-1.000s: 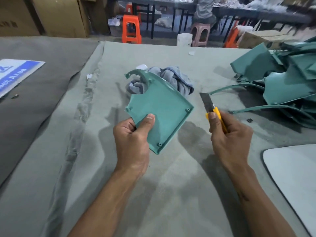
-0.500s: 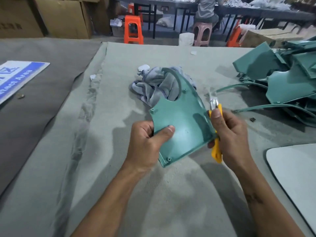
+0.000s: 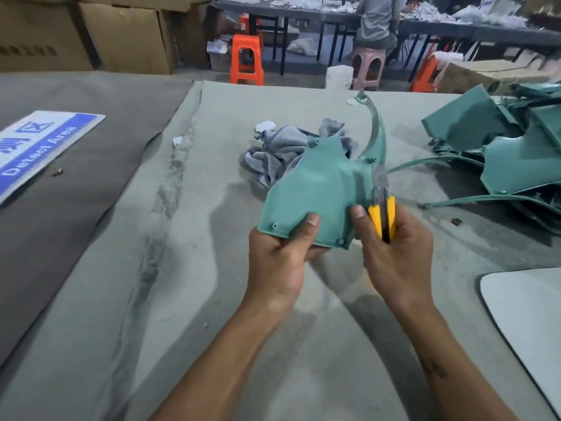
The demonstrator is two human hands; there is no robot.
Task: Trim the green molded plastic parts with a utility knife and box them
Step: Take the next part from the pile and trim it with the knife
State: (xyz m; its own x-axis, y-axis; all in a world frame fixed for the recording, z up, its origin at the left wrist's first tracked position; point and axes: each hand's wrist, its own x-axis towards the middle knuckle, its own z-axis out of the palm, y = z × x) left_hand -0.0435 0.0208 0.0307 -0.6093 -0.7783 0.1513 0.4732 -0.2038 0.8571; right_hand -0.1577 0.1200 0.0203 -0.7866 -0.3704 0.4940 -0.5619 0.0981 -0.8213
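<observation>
A green molded plastic part with a thin curved strip rising from its top right is held above the table. My left hand grips its lower edge, thumb on the face. My right hand grips a yellow utility knife, thumb against the part's right side. The blade lies along the part's right edge, and its tip is blurred.
A pile of green parts and loose green strips fills the right of the table. A crumpled grey cloth lies behind the held part. A white board sits at the right edge, a blue sign at the left. Cardboard boxes stand beyond.
My left hand turned the part so its curved strip points up. My right hand brought the knife from apart on the right against the part's right edge.
</observation>
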